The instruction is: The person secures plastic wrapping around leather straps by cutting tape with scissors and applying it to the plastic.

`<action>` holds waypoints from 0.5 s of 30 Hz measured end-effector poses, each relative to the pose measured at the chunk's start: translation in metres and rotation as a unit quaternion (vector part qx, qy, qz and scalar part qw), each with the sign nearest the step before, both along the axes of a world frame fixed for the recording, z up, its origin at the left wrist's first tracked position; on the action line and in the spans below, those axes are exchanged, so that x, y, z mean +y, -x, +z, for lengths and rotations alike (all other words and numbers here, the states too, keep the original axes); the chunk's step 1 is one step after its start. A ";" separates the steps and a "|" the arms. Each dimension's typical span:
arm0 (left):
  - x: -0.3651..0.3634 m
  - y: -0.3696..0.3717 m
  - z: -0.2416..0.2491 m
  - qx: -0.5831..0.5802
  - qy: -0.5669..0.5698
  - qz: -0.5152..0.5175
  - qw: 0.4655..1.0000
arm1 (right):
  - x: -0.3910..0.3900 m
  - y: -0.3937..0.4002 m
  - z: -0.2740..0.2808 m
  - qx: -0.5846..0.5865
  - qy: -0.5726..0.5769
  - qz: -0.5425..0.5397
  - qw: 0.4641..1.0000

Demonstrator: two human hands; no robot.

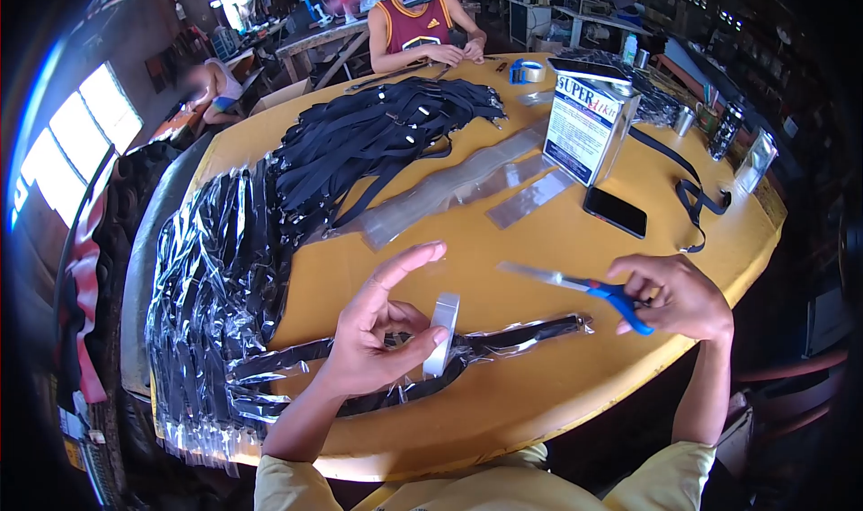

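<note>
My left hand (pixel 382 327) holds a roll of clear tape (pixel 441 336), seen edge-on by the thumb, while the index finger stretches up and away from it. In my right hand (pixel 674 297) are scissors (pixel 575 282) with blue handles; their blades point left above the table and look slightly blurred. Below both hands lies a black strap in a clear plastic sleeve (pixel 521 336), its left part partly hidden by my left hand and forearm. A large stack of black straps in clear sleeves (pixel 216 277) covers the table's left side.
On the yellow table (pixel 431 259) lie loose black straps (pixel 378 133), flat clear plastic sleeves (pixel 449 196) and a phone (pixel 615 212). A tin labelled Super (pixel 589 129) stands near a tape roll (pixel 532 71), a tumbler (pixel 726 132) and a black strap (pixel 692 196). A person (pixel 418 26) works opposite.
</note>
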State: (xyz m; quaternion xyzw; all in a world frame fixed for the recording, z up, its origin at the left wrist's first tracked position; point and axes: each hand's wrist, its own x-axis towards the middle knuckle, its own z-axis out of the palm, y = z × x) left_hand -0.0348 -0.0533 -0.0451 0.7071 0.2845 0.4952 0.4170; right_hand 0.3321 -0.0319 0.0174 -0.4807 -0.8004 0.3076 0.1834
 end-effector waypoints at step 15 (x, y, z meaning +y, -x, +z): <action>-0.012 -0.019 -0.008 0.091 -0.159 0.025 0.983 | -0.006 -0.058 -0.088 0.009 -0.165 -0.238 0.957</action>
